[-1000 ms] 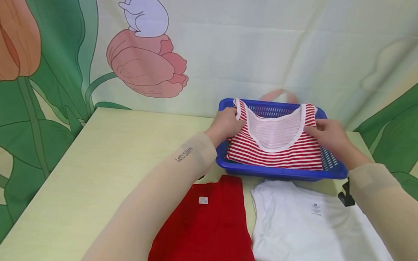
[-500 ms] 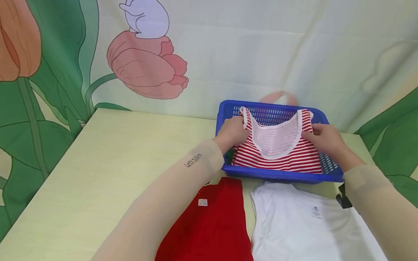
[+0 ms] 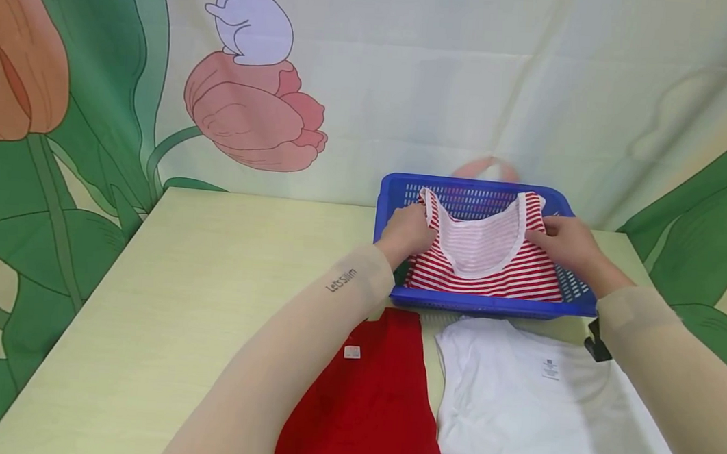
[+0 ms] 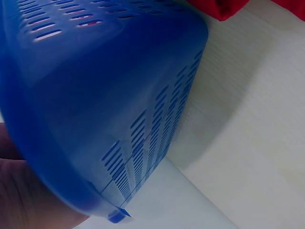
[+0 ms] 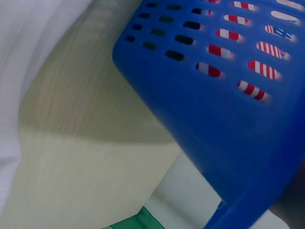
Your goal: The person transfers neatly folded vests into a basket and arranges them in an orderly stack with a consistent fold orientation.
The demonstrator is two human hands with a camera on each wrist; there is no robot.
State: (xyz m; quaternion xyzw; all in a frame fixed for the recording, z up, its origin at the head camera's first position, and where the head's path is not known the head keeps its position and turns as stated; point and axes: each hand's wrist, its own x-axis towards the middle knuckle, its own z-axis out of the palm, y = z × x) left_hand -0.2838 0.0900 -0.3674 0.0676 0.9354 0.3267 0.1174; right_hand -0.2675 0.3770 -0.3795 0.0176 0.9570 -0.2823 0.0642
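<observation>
A red-and-white striped tank top with a white-edged neckline lies inside the blue plastic basket in the head view. My left hand pinches its left shoulder strap, with some fingertips hidden behind the cloth. At the opposite strap, my right hand holds the fabric between thumb and fingers. From the left wrist, the slotted basket wall fills much of the view, with part of my left hand beyond the rim. Striped cloth shows through the basket's slots in the right wrist view.
A red garment and a white shirt lie flat on the pale table in front of the basket. Behind the table hangs a printed curtain. Dark green cloth is partly visible inside the basket.
Both hands have come down and slightly nearer, lowering the tank top's straps into the basket. My left hand has also shifted right. The last half second shows hardly any movement.
</observation>
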